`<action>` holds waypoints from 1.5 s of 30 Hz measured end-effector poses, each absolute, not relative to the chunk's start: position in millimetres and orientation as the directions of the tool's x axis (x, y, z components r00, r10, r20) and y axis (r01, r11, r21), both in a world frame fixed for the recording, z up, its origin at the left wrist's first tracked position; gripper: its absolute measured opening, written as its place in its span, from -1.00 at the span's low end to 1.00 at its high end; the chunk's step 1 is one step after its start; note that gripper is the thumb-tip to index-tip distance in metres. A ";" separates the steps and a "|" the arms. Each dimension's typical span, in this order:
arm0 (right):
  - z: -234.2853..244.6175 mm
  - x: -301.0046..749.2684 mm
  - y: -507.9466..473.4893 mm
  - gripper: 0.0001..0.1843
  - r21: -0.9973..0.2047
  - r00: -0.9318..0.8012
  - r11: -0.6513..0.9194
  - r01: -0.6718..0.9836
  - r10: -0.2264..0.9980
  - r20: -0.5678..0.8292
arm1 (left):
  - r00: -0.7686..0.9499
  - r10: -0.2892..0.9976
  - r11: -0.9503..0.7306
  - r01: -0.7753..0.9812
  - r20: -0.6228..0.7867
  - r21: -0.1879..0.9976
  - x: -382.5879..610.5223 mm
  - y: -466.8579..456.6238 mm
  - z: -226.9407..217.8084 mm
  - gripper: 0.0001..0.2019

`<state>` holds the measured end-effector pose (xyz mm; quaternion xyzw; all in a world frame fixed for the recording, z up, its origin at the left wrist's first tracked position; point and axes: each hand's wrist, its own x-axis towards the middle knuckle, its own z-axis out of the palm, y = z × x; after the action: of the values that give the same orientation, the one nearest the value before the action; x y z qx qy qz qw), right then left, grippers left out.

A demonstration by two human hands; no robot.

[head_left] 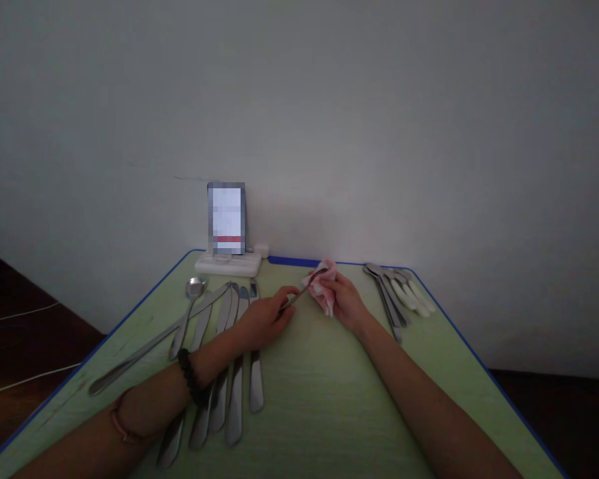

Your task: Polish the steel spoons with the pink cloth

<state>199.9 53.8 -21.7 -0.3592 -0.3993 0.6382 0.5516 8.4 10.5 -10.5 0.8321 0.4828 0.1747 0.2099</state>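
Note:
My left hand point(267, 318) is closed around the handle of a metal spoon point(299, 294), which slants up to the right. The spoon's dark-looking head lies against a pink and white cloth point(327, 303). That cloth is bunched in my right hand point(347, 299), whose fingers are closed on it. Both hands are above the green table point(319, 412). Under and beside my left forearm lie several table knives point(256, 379), partly hidden by the arm. To their left are a round-bowled spoon point(196, 287) and a long-handled metal utensil point(144, 349).
At the back right lies a group of spoons point(392, 293), some with white handles point(412, 298). A lit phone point(227, 216) stands on a white stand point(229, 265) at the back left. The wall point(379, 133) rises behind the table's blue edge point(292, 261).

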 end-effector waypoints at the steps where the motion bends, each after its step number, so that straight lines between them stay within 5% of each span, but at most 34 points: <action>1: -21.6 200.8 55.4 -0.85 -0.866 -0.118 -0.104 -0.490 0.992 -0.052 | 0.480 0.874 -0.452 0.745 0.076 0.490 8.4 10.4 -10.1 -0.63; 11: -15.9 200.7 58.2 -0.96 -0.716 -0.092 -0.118 -0.688 0.993 -0.075 | 0.528 0.849 -0.493 0.774 0.025 0.396 9.5 9.6 -5.3 -0.64; 21: -25.1 193.5 52.5 -0.74 -0.920 -0.170 -0.041 -0.389 0.985 0.028 | 0.503 0.864 -0.482 0.831 -0.004 0.278 11.2 10.4 -5.3 -0.63; 30: -22.5 199.8 61.9 -0.78 -0.751 0.056 0.012 -0.660 0.998 -0.034 | 0.538 0.843 -0.522 0.804 0.028 0.283 11.8 10.6 -6.1 -0.58; 41: -12.5 198.8 50.0 -0.70 -0.896 -0.138 -0.034 -0.444 0.990 0.031 | 0.543 0.839 -0.519 0.790 0.018 0.326 8.2 9.6 -7.7 -0.57; 45: -14.7 193.7 43.2 -0.57 -0.996 -0.268 -0.010 -0.085 0.963 0.013 | 0.532 0.847 -0.506 0.787 0.028 0.352 7.9 11.6 -9.9 -0.59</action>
<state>193.7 43.2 -14.7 -0.4053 -0.5416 0.5839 0.4489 7.9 11.6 -9.9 0.8622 0.4738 0.0988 0.1498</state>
